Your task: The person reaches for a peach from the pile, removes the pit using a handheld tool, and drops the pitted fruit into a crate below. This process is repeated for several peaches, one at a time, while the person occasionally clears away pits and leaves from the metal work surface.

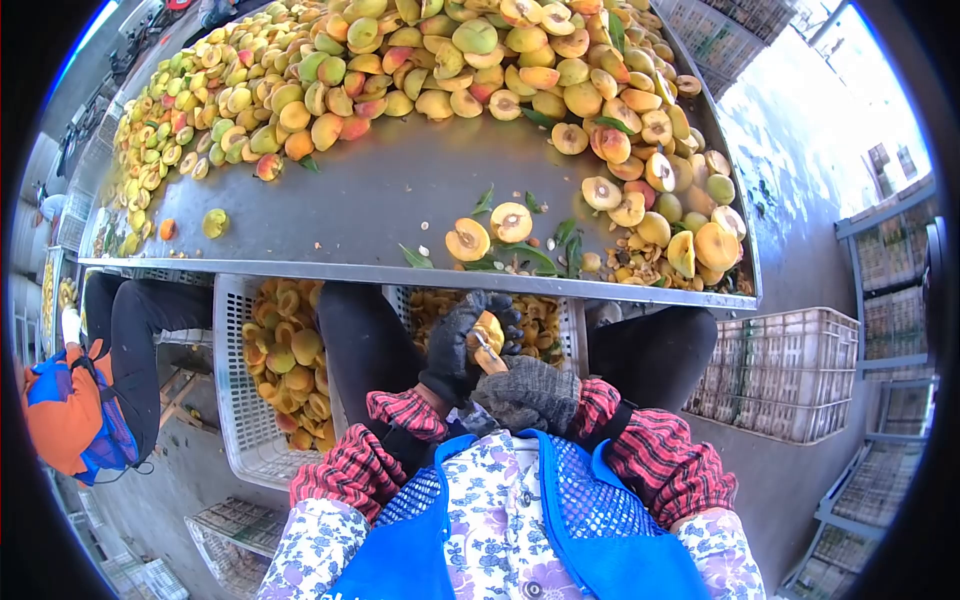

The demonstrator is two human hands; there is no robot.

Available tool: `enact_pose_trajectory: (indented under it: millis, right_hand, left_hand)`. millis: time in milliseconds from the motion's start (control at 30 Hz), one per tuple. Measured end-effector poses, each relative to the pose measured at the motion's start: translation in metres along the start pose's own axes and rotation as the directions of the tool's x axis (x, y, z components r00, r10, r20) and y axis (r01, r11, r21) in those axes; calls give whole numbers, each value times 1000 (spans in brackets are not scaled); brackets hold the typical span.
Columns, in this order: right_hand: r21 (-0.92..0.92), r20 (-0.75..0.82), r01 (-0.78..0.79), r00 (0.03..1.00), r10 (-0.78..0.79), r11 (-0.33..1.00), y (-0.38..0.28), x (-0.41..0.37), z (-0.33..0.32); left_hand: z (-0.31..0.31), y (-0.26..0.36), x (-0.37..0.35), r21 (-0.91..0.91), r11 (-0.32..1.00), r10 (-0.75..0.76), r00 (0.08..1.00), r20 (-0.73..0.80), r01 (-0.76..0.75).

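Observation:
My left hand, in a dark glove, is closed round a yellow peach half just beyond the table's near edge, above my lap. My right hand, in a grey knitted glove, is closed on a small tool with a wooden-looking handle. The tool's tip meets the peach and is hidden there. Below my hands, between my knees, a white crate holds peach halves. On the metal table ahead lie two cut peach halves with green leaves.
A large heap of peaches, many cut open, covers the table's far side and right end. Left of my leg stands a white crate of peach halves. Stacked crates are at right. A co-worker in an orange and blue vest sits at left.

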State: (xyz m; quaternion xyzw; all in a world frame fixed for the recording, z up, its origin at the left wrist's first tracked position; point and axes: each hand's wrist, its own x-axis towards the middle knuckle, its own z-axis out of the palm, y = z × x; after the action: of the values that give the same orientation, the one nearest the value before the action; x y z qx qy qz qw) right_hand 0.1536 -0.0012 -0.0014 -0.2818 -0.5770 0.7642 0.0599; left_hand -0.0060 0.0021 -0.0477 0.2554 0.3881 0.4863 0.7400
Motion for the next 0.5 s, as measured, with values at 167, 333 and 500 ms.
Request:
enact_pose_trajectory:
  millis: [167, 333, 500]
  right_hand:
    - [227, 3, -128, 991, 131, 965, -6, -7, 4]
    - [557, -34, -114, 987, 159, 823, -18, -24, -1]
    - [-497, -291, -485, 874, 389, 720, 17, 4, -21]
  left_hand:
    - [14, 2, -2, -520, 848, -147, 988, -49, 101]
    - [15, 51, -22, -187, 974, 75, 960, -270, -128]
    - [-62, 124, -59, 348, 816, 579, 655, -487, -462]
